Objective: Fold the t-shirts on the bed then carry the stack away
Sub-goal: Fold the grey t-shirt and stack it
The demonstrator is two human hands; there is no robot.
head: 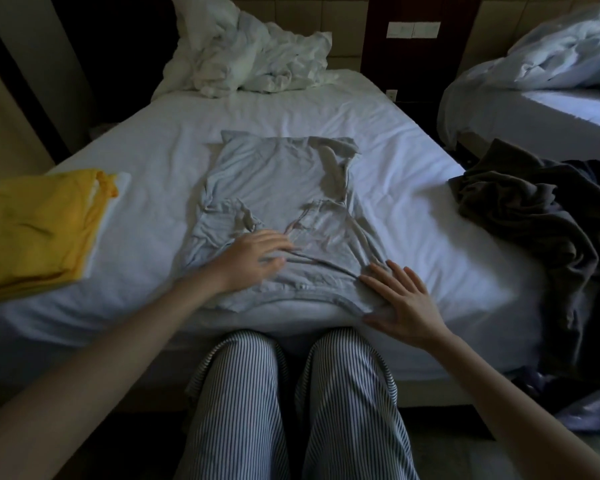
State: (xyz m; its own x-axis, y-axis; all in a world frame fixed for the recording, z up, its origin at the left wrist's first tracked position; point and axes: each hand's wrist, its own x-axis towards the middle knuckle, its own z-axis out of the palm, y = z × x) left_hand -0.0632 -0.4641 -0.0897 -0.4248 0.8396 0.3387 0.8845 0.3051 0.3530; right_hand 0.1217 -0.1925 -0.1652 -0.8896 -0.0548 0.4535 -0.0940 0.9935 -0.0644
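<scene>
A light grey t-shirt (pixel 278 188) lies spread on the white bed (pixel 413 209), its sleeves tucked inward and its near end at the bed's front edge. My left hand (pixel 253 258) lies flat on the shirt's near left part with straight fingers. Flat too, my right hand (pixel 400 299) presses the shirt's near right corner and the sheet beside it. A folded yellow t-shirt (pixel 35 226) tops a small stack at the bed's left edge. A dark grey crumpled garment (pixel 541 216) hangs over the bed's right side.
Crumpled white bedding (pixel 250 57) is heaped at the head of the bed. A second bed (pixel 534 109) with a rumpled duvet stands to the right across a narrow gap. My legs in striped trousers (pixel 291 403) are against the bed's front edge. Dark cloth (pixel 582 407) lies on the floor at right.
</scene>
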